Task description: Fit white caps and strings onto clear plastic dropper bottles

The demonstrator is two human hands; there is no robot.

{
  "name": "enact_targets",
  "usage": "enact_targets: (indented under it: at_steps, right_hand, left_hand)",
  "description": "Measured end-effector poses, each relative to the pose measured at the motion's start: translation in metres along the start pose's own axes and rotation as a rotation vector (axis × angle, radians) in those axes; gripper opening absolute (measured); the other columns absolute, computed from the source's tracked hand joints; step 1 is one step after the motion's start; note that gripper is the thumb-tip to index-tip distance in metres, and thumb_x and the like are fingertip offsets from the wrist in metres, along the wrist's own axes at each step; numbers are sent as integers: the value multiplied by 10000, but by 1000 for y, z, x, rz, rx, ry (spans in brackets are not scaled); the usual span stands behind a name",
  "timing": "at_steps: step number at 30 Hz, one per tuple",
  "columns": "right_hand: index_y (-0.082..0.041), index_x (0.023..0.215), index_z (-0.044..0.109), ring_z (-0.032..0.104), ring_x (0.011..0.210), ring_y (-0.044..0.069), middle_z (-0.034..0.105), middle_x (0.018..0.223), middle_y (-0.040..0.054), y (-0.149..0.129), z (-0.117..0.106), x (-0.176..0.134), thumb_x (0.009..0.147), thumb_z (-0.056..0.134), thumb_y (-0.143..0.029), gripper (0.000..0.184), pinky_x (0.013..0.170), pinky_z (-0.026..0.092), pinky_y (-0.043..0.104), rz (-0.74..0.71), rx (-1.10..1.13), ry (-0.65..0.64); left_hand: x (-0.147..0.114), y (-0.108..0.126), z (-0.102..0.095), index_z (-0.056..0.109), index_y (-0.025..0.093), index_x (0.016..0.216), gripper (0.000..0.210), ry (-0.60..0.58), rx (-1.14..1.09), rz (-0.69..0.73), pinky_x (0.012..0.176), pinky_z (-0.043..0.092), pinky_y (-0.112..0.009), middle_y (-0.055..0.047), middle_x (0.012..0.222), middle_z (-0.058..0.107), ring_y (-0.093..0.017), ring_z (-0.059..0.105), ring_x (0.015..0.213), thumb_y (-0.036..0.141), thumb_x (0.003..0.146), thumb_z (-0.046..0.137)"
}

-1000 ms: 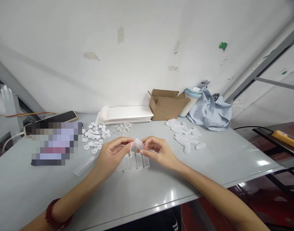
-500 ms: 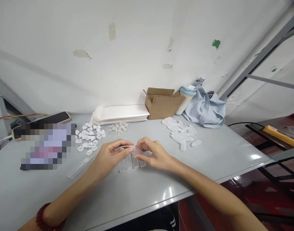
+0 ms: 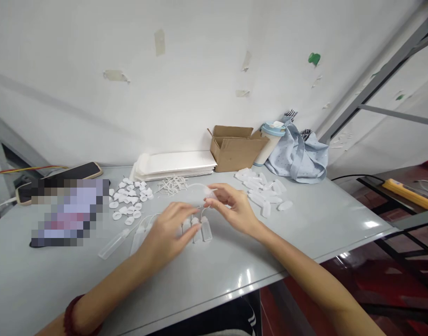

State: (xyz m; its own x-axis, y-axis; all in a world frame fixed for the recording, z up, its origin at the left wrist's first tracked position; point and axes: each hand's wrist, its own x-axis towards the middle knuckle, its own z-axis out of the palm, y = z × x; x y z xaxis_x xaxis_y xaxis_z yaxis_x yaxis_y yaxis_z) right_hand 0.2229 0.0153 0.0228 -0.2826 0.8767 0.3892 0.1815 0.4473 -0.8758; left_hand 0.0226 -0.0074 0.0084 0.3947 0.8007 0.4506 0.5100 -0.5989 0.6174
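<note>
A small frosted translucent plastic piece (image 3: pixel 208 192) is pinched between thumb and fingers of the right hand (image 3: pixel 237 210), above the middle of the smooth grey table (image 3: pixel 242 256). Just nearer, clear rectangular plastic bottles (image 3: pixel 206 229) are laid in a row. The left hand (image 3: pixel 168 232) is held over them, thumb and fingers parted; contact cannot be told. Loose frosted plastic pieces (image 3: pixel 257 199) are scattered right, small white plastic caps (image 3: pixel 130 199) left.

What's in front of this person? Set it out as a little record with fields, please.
Right hand: pinches a blurred translucent piece
Left hand: finger and thumb apart, over clear containers; touch unclear
Left: small white caps
Beyond hands: thin white strips, white stack, open cardboard box
Right: loose translucent pieces, lidded cup, blue cloth bag
</note>
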Motion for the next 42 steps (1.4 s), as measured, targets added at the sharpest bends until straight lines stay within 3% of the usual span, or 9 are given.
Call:
enact_targets:
  at_steps: [2, 4, 9, 16, 21, 26, 30, 35, 42]
  right_hand:
    - [-199, 1076, 571, 701, 779, 173, 712, 831, 32, -1, -2, 3, 864, 628, -312, 247, 722, 531, 309, 69, 95, 46]
    - [-197, 1052, 568, 706, 799, 183, 714, 841, 39, -2, -3, 5, 849, 644, -340, 260, 739, 528, 316, 130, 148, 75]
    - [-195, 1030, 572, 697, 864, 191, 726, 876, 54, -3, -4, 8, 831, 657, -385, 288, 780, 509, 323, 241, 181, 59]
    - [-188, 1020, 560, 679, 816, 170, 734, 882, 55, -1, -4, 10, 831, 650, -402, 300, 773, 490, 316, 330, 234, 37]
    - [-183, 973, 561, 681, 823, 175, 735, 897, 61, 1, -3, 11, 800, 685, -414, 315, 788, 490, 323, 374, 340, 41]
    - [-164, 934, 607, 691, 837, 187, 732, 938, 84, 4, -5, 12, 762, 729, -369, 294, 818, 506, 335, 436, 548, -58]
    - [-148, 898, 642, 704, 894, 221, 729, 890, 84, 6, -4, 13, 759, 741, -318, 240, 892, 501, 360, 501, 704, -115]
    - [-125, 933, 665, 701, 917, 221, 726, 887, 100, 5, -2, 12, 799, 700, -274, 204, 923, 497, 367, 528, 806, -224]
    - [-122, 930, 671, 695, 919, 220, 722, 865, 104, 6, -4, 13, 812, 677, -325, 235, 911, 497, 355, 493, 777, -276]
  left_hand:
    - [-4, 2, 9, 646, 191, 1129, 251, -88, 192, 297, 868, 532, -420, -111, 1153, 667, -266, 611, 1074, 250, 915, 529]
    - [-9, 3, 19, 627, 199, 1154, 258, -181, 340, 472, 897, 514, -458, -104, 1217, 651, -298, 567, 1173, 205, 940, 484]
    - [-15, -5, 35, 616, 145, 1134, 307, -212, 556, 575, 952, 490, -450, -109, 1237, 654, -287, 547, 1227, 70, 938, 392]
    - [-16, -14, 39, 603, 124, 1111, 337, -145, 653, 563, 925, 524, -398, -143, 1192, 663, -261, 581, 1187, 29, 919, 343]
    - [-17, -9, 39, 586, 111, 1115, 286, -96, 586, 514, 919, 534, -431, -173, 1190, 649, -293, 588, 1169, 55, 915, 389]
    - [-9, 3, 25, 414, 160, 1308, 366, 27, 274, 210, 916, 533, -424, -142, 1198, 617, -261, 583, 1141, 211, 947, 455]
    - [-1, 2, 16, 427, 218, 1257, 364, 179, 181, 66, 883, 540, -426, -104, 1148, 591, -251, 595, 1081, 268, 915, 542]
    - [12, -1, 9, 409, 209, 1299, 449, 119, 182, 189, 984, 491, -442, -131, 1303, 514, -265, 513, 1221, 277, 895, 595]
    - [26, 1, 10, 432, 195, 1279, 409, 136, 184, 323, 997, 469, -463, -130, 1250, 552, -266, 520, 1198, 223, 899, 580]
